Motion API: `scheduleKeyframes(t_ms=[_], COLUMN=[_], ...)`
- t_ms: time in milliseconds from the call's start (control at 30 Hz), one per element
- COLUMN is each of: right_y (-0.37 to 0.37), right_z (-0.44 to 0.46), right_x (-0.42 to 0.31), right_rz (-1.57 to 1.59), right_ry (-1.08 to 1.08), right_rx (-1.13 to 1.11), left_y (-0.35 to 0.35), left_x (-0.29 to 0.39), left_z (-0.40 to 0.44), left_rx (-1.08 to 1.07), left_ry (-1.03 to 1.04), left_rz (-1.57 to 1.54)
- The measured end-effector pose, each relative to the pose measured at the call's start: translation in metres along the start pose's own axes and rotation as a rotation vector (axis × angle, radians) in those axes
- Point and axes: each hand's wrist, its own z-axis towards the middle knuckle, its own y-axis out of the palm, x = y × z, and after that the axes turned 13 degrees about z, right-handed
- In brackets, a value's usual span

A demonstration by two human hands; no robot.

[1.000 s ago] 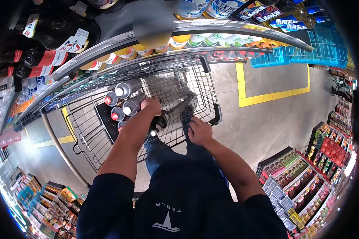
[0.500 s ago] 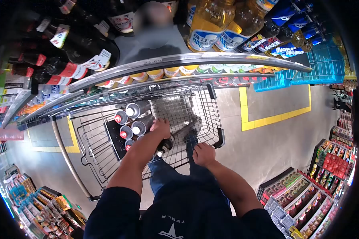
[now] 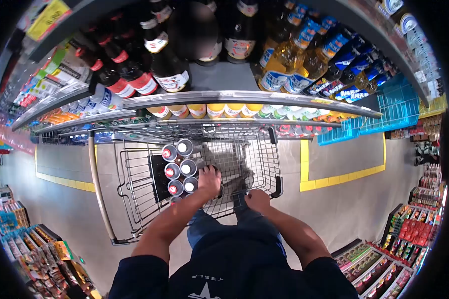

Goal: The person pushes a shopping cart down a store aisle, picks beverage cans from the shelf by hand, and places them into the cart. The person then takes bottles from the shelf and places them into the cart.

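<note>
A black wire shopping cart (image 3: 262, 154) stands in front of me, below the shelf. Several cylindrical containers with red or white caps (image 3: 187, 168) stand in two rows at its left part. My left hand (image 3: 210, 180) is down in the cart just right of them, fingers bent; what it holds, if anything, is hidden beneath it. Close to the cart's near right corner, my right hand (image 3: 257, 200) is curled closed, and nothing can be made out in it.
Dark glass bottles (image 3: 167, 67) and amber bottles with blue labels (image 3: 284, 67) stand on the shelf (image 3: 219, 77) ahead. Blue wire baskets (image 3: 396, 107) hang at the right. A metal pole (image 3: 99, 189) rises left of the cart. Product racks (image 3: 374, 264) stand at the lower right.
The view has tilted up, so more of the shelf bottles show and the cart sits lower. The dark bottle seen beside my left hand is now mostly hidden. My left hand stays by the capped containers.
</note>
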Motion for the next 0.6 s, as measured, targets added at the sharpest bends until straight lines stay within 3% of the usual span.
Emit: scheduleKeyframes(t_ms=[33, 67, 133, 200, 267, 300, 400, 567, 600], right_y=[0.000, -0.048, -0.078, -0.121, -0.178, -0.189, -0.233, -0.278, -0.277], right_z=[0.010, 0.024, 0.050, 0.080, 0.088, 0.107, 0.134, 0.138, 0.146], right_x=[-0.008, -0.064, -0.134, -0.216, -0.305, -0.329, -0.398, -0.470, -0.476], right_rz=[0.029, 0.008, 0.113, 0.386, 0.443, 0.458, 0.245, -0.045, -0.069], right_ry=[0.164, 0.079, -0.236, -0.480, -0.600, -0.863, -0.820, -0.423, -0.375], right_rx=[-0.062, -0.311, -0.036, 0.152, 0.326, 0.529, 0.718, 0.111, 0.086], left_y=[-0.014, -0.026, -0.035, -0.040, -0.027, -0.033, 0.024, 0.022, 0.022], left_x=[-0.002, -0.004, -0.007, -0.017, -0.026, -0.033, -0.037, -0.033, -0.029], left_z=[-0.019, -0.036, -0.065, -0.086, -0.104, -0.116, -0.136, -0.159, -0.160], left_rx=[0.097, 0.194, 0.285, 0.103, -0.066, -0.100, 0.011, -0.082, -0.105], left_ry=[-0.002, 0.001, -0.020, -0.038, -0.057, -0.053, -0.039, -0.092, -0.092], left_rz=[-0.073, -0.141, -0.361, -0.607, -0.779, -0.754, -0.669, -0.729, -0.759])
